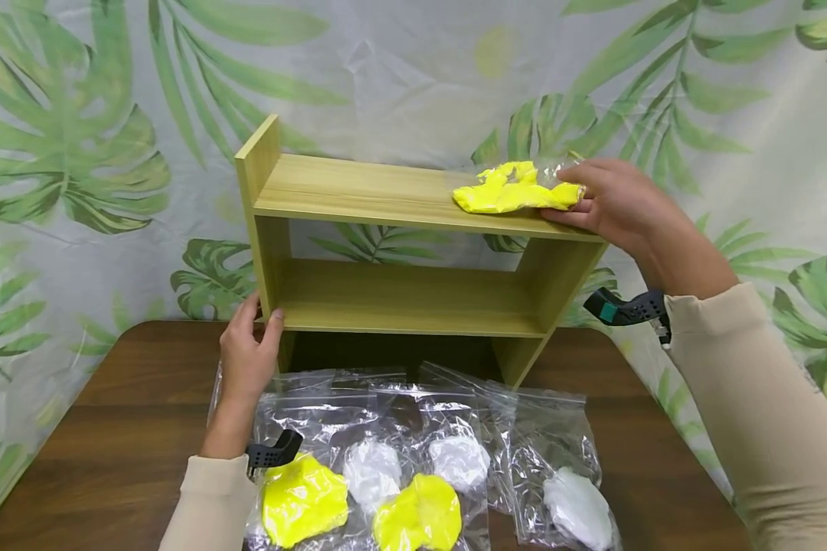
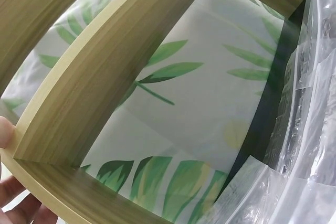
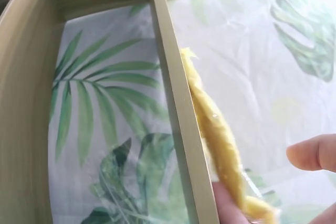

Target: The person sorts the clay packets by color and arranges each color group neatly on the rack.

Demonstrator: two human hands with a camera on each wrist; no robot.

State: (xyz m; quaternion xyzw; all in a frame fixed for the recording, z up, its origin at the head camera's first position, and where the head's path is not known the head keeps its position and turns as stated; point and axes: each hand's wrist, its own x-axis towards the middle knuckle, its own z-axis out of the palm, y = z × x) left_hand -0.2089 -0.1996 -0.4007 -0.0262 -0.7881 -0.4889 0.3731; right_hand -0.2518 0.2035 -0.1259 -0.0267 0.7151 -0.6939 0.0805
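A small wooden shelf unit (image 1: pixel 400 298) with a raised left side panel stands on the table. My left hand (image 1: pixel 248 352) grips that side panel (image 2: pixel 37 182) low down, thumb on the front edge and fingers round the outside. On the right part of the top board (image 1: pixel 358 184) lies a clear bag of yellow clay-like material (image 1: pixel 503 195). Beside its right end is my right hand (image 1: pixel 623 199). One finger (image 3: pixel 228 205) touches under the yellow lump, while another digit (image 3: pixel 312 153) stands apart from it. The bag's far edge is hard to see.
Several clear zip bags lie on the brown table (image 1: pixel 110 444) before the shelf. Some hold yellow lumps (image 1: pixel 303 501), others white lumps (image 1: pixel 579 509). A leaf-patterned cloth (image 1: pixel 413 76) hangs behind. Dark bands (image 1: pixel 630 308) with small devices circle both wrists.
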